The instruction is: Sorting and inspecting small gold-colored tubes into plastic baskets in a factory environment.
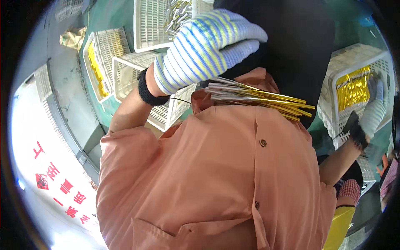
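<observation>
My left hand (212, 46), in a white knit glove with blue and yellow stripes, is raised above my lap. Its fingers are stretched out side by side with the thumb beneath them, and nothing shows in it. Just below it, a loose bundle of thin rods (262, 100), silver at one end and gold at the other, lies across my lap. At the far right my right hand (373, 114), gloved too, reaches into a white plastic basket (329, 98). Its stretched fingers are beside the gold rods (354, 91) stacked inside, their tips partly lost against the basket.
A white crate (146, 29) with silver pieces (179, 16) stands at the upper left. Beside it are another white basket (125, 71) and one with yellow-gold rods (96, 68). At the lower right, a person's checked sleeve (349, 191) shows close to my right arm.
</observation>
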`<act>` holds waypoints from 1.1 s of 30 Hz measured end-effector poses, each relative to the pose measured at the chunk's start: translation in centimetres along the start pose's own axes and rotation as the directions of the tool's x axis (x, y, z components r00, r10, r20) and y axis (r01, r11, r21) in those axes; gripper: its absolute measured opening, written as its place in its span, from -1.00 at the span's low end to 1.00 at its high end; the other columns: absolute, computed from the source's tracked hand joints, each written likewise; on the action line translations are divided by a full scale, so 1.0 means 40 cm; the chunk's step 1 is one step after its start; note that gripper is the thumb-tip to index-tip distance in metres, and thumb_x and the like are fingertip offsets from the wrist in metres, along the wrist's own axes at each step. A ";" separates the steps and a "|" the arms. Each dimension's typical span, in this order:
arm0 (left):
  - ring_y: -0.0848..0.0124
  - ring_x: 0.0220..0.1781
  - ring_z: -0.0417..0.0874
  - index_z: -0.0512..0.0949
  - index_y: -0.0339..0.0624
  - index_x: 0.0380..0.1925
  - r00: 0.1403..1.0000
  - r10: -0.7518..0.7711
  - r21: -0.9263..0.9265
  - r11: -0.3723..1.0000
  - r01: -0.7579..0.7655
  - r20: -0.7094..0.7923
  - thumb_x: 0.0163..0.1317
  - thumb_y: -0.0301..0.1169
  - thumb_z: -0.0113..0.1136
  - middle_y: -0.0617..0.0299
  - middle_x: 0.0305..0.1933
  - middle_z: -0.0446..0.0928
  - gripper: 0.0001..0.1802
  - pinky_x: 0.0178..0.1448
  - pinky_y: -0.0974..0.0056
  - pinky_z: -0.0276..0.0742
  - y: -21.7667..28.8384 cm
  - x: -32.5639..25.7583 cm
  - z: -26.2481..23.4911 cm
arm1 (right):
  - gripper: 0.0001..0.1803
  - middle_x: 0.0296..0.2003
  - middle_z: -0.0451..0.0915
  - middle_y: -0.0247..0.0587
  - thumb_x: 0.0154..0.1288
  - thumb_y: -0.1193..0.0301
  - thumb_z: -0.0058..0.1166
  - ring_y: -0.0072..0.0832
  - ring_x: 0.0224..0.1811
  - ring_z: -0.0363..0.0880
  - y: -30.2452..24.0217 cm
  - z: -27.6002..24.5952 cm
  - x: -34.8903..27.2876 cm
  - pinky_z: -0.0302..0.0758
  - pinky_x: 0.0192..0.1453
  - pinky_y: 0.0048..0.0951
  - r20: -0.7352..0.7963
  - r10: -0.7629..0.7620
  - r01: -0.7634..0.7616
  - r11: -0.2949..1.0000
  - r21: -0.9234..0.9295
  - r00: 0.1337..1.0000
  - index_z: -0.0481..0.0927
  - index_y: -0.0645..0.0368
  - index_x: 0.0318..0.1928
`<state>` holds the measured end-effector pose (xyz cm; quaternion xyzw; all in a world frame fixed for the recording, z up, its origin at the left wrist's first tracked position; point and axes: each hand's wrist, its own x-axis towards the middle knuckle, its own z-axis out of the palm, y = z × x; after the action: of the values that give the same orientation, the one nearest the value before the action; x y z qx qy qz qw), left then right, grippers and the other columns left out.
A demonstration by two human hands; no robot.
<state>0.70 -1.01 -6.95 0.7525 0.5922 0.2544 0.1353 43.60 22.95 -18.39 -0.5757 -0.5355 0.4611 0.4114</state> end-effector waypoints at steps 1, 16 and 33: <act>0.07 0.05 0.74 0.77 -0.09 -0.03 0.996 -0.076 -0.066 0.995 0.079 0.044 0.34 -0.44 0.35 0.14 -0.09 0.76 -0.78 0.16 0.09 0.64 0.002 -0.025 0.005 | -0.54 0.20 0.69 -0.09 0.60 0.25 0.12 -0.29 0.21 0.67 -0.100 0.041 -0.076 0.55 0.39 -0.25 0.237 -0.110 0.164 0.961 -0.224 0.965 0.59 0.31 0.32; 0.08 -0.11 0.65 0.69 -0.09 -0.19 0.953 0.042 0.014 0.999 -0.048 0.299 0.24 -0.20 0.35 0.16 -0.24 0.61 -0.75 -0.03 0.07 0.56 0.022 -0.137 0.079 | -0.75 -0.17 0.73 0.00 0.39 0.38 0.18 0.02 -0.10 0.70 -0.264 0.469 -0.385 0.62 0.02 -0.09 0.932 -0.223 0.757 0.649 -0.076 0.285 0.71 0.20 0.00; -0.06 -0.31 0.70 0.58 -0.18 -0.14 0.829 -0.265 -0.232 0.878 0.419 0.493 0.52 -0.27 0.11 -0.04 -0.44 0.59 -0.79 -0.23 -0.03 0.56 0.122 -0.066 -0.105 | -0.85 -0.60 0.46 -0.29 0.33 0.27 0.10 -0.30 -0.58 0.61 -0.371 0.435 -0.403 0.52 -0.56 -0.20 0.842 -0.537 0.976 0.206 0.074 0.049 0.52 0.05 -0.32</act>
<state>1.96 -5.23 -1.56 0.6364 0.6204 0.1415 0.4359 23.16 7.87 -6.69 -0.0148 -0.9741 0.1543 0.1647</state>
